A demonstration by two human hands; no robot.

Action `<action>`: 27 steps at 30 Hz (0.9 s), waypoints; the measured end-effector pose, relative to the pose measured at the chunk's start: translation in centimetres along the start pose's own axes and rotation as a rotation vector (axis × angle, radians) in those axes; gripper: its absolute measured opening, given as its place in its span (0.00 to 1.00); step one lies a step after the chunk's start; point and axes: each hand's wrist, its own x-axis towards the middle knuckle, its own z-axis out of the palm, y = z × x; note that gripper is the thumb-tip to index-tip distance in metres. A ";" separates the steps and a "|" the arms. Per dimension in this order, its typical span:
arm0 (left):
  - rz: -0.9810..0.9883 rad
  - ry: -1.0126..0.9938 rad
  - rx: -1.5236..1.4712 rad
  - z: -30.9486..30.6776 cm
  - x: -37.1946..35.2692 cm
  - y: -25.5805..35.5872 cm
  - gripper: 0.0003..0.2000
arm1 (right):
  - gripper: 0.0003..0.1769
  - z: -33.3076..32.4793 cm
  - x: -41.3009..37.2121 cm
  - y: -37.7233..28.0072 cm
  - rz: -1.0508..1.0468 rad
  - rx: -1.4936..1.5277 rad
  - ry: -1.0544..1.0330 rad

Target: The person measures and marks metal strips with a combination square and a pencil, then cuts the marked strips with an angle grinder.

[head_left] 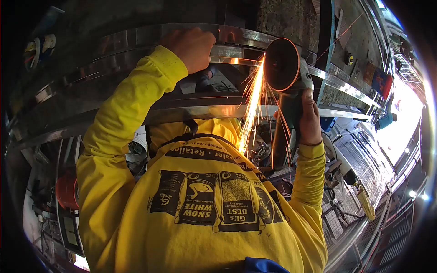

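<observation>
An angle grinder [289,107] with a round disc [282,64] is in my right hand [310,119], its fingers wrapped round the tool's body. The disc's left edge meets a shiny metal bar [243,38], and orange sparks [256,100] stream down from that spot. My left hand [191,47] is closed over the bar, left of the disc. Nearer my body, a second metal bar [200,113] runs across the view. Yellow long sleeves cover both my arms.
A red round object [67,191] lies at the far left. Metal frames and mesh [350,200] stand at the right. A person in a teal sleeve [385,120] is at the far right. A yellow tape measure [349,59] lies at the upper right.
</observation>
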 end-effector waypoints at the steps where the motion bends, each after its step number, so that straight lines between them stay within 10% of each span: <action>1: -0.006 -0.009 0.006 0.0 0.0 0.0 0.20 | 0.34 0.1 -0.1 -0.2 0.031 0.010 -0.006; 27: -0.015 -0.017 0.003 -0.1 0.2 0.3 0.19 | 0.34 -1.0 0.6 -0.4 0.070 0.025 -0.015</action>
